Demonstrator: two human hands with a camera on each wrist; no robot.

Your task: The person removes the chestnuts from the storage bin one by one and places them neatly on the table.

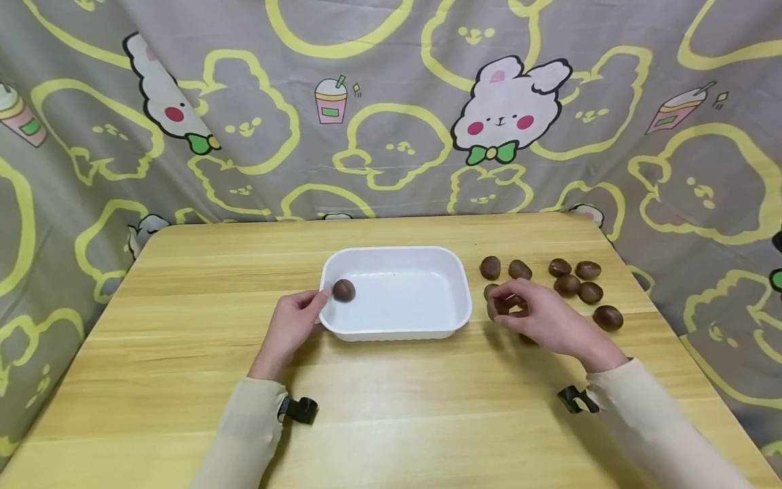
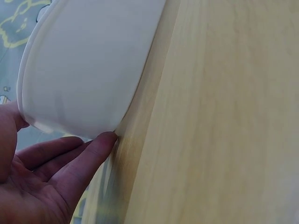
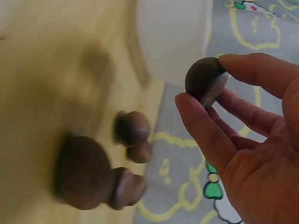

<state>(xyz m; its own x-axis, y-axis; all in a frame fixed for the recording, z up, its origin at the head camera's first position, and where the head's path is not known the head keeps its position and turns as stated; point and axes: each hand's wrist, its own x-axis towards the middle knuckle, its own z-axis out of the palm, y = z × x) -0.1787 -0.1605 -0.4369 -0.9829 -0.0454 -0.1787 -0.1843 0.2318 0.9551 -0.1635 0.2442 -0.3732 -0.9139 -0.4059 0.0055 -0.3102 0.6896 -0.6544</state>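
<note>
A white plastic tray (image 1: pixel 455 309) sits mid-table with one brown chestnut (image 1: pixel 343 290) inside at its left end. My left hand (image 1: pixel 297 322) rests against the tray's left wall (image 2: pixel 84 65), its straight fingers (image 2: pixel 93 154) touching the wall's base and its thumb by the rim. To the right of the tray, my right hand (image 1: pixel 502 307) pinches a chestnut (image 3: pixel 205 80) between thumb and fingers, just above the table. Several more chestnuts (image 1: pixel 567 284) lie loose on the wood beyond that hand; some appear blurred in the right wrist view (image 3: pixel 84 172).
The wooden table (image 1: pixel 391 407) has rounded corners and an edge close behind the loose chestnuts on the right. A grey cartoon-print cloth (image 1: pixel 391 102) hangs behind and around the table. Bare wood spreads in front of the tray.
</note>
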